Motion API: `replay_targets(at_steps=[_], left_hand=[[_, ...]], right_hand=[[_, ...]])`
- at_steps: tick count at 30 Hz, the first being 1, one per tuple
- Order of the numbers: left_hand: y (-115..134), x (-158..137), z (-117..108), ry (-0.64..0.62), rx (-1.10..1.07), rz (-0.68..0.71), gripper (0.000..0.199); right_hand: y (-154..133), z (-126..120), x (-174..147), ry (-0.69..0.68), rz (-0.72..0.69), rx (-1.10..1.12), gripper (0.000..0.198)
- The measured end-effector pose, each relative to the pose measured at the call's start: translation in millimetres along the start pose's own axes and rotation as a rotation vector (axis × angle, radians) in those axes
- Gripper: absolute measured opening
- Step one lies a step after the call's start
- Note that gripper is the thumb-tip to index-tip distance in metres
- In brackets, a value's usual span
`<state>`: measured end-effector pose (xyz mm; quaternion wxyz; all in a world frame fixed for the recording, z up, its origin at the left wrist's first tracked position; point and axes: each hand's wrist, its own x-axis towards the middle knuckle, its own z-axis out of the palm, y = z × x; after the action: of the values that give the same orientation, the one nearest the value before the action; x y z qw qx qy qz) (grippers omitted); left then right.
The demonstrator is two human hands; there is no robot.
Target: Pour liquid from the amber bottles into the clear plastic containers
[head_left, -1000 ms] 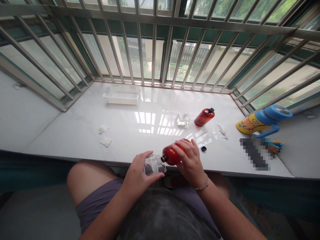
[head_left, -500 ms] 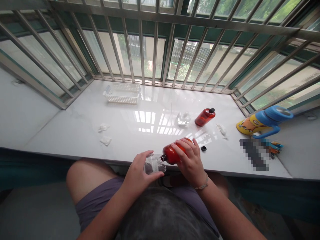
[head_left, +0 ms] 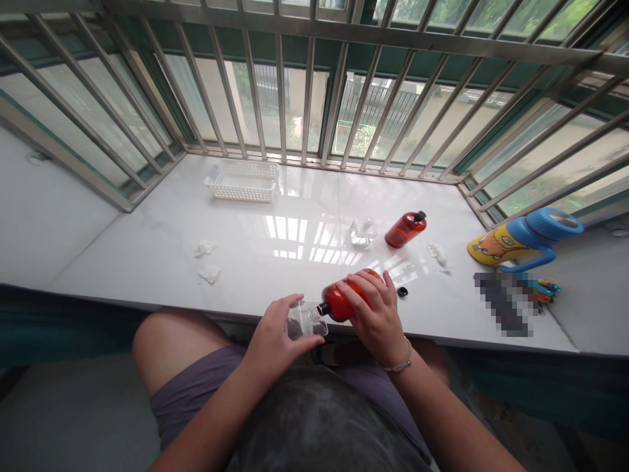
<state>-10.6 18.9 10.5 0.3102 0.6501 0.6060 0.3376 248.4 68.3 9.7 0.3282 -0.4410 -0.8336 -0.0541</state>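
My left hand (head_left: 275, 334) is closed round a clear, squarish bottle (head_left: 301, 321) with a narrow neck, held at the counter's front edge. My right hand (head_left: 376, 321) grips a red bottle (head_left: 339, 301) from above. The red bottle is tilted to the left, its dark neck right at the mouth of the clear bottle. Whether liquid is running between them I cannot tell. A small black cap (head_left: 402, 292) lies on the counter beside my right hand. Behind it are a second red bottle (head_left: 403, 231) with a black cap on and another clear squarish container (head_left: 362, 233).
A white plastic basket (head_left: 243, 190) stands at the back left by the window bars (head_left: 282, 98). Crumpled tissues (head_left: 210, 274) lie on the white counter (head_left: 147, 262). To the right are another tissue (head_left: 439, 255), a blue and yellow flask (head_left: 521, 239) and a blurred-out dark item (head_left: 504, 305).
The view has shifted slightly. Both hands keep the same hold, with the red bottle still tilted at the clear bottle's mouth.
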Motion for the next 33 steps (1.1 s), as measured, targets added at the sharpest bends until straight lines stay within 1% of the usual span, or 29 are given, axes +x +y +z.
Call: replay_targets(at_steps=[4, 18, 27, 33], left_hand=[[-0.1, 0.0, 0.3, -0.009, -0.005, -0.005, 0.080], [-2.3, 2.1, 2.3, -0.008, -0.030, -0.004, 0.079], [-2.5, 3.4, 4.0, -0.037, -0.084, -0.032, 0.080], [-5.7, 4.2, 6.2, -0.039, -0.107, -0.027, 0.080]], right_hand=[[0.2, -1.2, 1.3, 0.011, -0.011, 0.002, 0.071], [1.0, -4.5, 2.5, -0.012, -0.049, -0.057, 0.069], [0.3, -5.1, 2.9, -0.010, -0.023, -0.010, 0.070], [0.4, -5.7, 4.4, 0.003, -0.058, -0.073, 0.064]])
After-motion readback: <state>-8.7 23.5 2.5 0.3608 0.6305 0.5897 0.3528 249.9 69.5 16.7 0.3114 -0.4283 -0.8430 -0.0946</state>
